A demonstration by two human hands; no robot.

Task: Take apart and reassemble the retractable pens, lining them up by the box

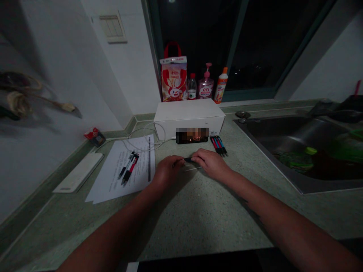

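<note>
Forearms (272, 207) stretch nearest us. Left hand (168, 170) and right hand (212, 164) pinch a black piece (188, 160) — both closed (phone (194, 139) just beyond).

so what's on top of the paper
A few pens lie on the paper, and a white cable crosses near its far edge. The print directly under the pens is covered, so it can't be read.

Dim light casts soft shadows on the countertop (204, 219), and pixelation masks the phone (195, 139).
</note>
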